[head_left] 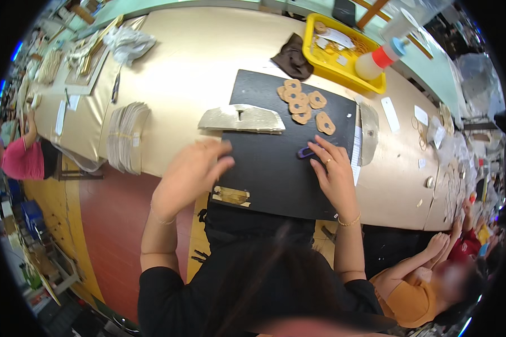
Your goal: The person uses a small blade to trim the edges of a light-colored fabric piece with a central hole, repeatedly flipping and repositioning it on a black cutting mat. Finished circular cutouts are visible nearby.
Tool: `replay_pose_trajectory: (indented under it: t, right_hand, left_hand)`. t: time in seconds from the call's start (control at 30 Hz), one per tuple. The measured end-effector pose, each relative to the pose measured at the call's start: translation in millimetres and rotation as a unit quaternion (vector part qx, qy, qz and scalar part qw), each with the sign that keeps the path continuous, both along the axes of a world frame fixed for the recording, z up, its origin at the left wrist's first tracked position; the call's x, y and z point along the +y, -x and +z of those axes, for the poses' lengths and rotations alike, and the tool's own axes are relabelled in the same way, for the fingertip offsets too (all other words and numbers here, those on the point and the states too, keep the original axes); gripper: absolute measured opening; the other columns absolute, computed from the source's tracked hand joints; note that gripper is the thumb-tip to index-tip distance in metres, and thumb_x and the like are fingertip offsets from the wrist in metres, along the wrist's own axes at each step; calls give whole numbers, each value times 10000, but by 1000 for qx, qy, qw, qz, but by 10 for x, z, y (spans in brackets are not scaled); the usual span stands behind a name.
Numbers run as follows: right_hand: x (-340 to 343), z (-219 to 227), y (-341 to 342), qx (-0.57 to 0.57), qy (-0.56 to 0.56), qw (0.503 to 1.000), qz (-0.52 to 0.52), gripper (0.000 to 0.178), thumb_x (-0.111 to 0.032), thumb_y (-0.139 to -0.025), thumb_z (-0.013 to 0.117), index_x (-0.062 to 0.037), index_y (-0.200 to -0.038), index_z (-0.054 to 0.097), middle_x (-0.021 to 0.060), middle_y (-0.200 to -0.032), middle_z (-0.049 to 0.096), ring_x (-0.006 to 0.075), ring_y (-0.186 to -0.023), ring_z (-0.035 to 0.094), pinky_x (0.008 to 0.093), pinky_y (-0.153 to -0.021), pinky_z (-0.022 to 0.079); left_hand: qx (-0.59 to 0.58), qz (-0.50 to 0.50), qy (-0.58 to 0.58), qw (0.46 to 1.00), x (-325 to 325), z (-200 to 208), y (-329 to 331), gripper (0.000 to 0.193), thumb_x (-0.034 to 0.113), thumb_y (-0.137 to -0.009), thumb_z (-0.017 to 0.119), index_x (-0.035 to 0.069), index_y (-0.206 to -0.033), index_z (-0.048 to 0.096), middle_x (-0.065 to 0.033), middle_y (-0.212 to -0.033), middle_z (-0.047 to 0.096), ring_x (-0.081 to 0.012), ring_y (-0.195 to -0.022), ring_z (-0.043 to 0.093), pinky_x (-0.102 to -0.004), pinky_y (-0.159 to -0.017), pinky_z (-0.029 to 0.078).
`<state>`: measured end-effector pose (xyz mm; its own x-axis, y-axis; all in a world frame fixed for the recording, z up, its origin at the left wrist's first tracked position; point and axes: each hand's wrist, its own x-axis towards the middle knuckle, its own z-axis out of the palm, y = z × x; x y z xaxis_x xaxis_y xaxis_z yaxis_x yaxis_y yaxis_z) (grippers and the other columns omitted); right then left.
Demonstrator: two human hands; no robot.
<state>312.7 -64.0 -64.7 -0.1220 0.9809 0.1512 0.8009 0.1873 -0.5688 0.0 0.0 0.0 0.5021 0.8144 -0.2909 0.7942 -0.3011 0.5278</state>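
My left hand is over the left edge of a black board, thumb and fingers apart, holding nothing. Just beyond its fingertips lies a folded, pale metallic piece with a small slot. At the board's right side, my right hand has its thumb and fingers around a small purple-handled tool, whose kind I cannot make out. Ahead of that hand, several tan cut pieces with holes lie loosely heaped. A similar pale curved piece rests at the board's right edge.
A tall stack of pale pieces stands left. A yellow tray holds small items and a bottle with a red band; dark cloth lies beside it. A person in orange sits at right, another in pink at far left.
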Motion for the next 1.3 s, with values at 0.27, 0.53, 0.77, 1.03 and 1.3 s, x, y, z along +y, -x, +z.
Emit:
replay_pose_trajectory:
  t: [0.27, 0.53, 0.77, 1.03, 1.3]
  right_hand:
    - [-294, -6, 78, -19, -8, 1000, -18, 297, -174, -800, 770, -89, -1073, 689, 57, -1218, 611, 258, -1039, 553, 376, -897, 437]
    - [-314, -179, -193, -5, -52, 990, -128, 190, -114, -810, 755, -56, -976, 683, 87, -1204, 603, 275, -981, 563, 386, -881, 451]
    - [83, -21, -364, -39, -76, 991, -105, 232, -112, -817, 744, -87, -1044, 703, 78, -1167, 604, 266, -996, 560, 373, -904, 426]
    - [693, 94, -433, -99, 13, 994, 35, 353, -147, -803, 754, -122, -1149, 693, 50, -1053, 583, 244, -993, 555, 382, -888, 429]
    - [595, 88, -305, -76, -23, 997, -7, 148, -86, -819, 730, -50, -947, 663, 53, -936, 617, 231, -881, 591, 349, -793, 464]
  left_hand:
    - [105, 5, -203, 974, 497, -368, -125, 417, 139, -878, 669, -36, -1250, 598, -253, -1305, 582, -362, -1188, 577, -435, -993, 471]
    - [99, 69, -201, 972, 397, -375, -235, 354, 88, -852, 690, -16, -1184, 623, -202, -1227, 628, -347, -1105, 616, -429, -934, 488]
    - [78, 101, -189, 974, 377, -295, -345, 225, 50, -844, 694, 5, -1037, 586, -166, -1006, 644, -352, -939, 639, -441, -824, 484]
    - [-181, 192, 6, 964, 163, -63, -315, 234, 58, -907, 646, -11, -1127, 611, -134, -1013, 671, -271, -853, 696, -336, -687, 552]
    - [-440, 258, 301, 806, -1, 156, -395, 296, 114, -928, 668, -50, -1162, 593, -136, -1020, 685, -226, -777, 732, -257, -611, 589]
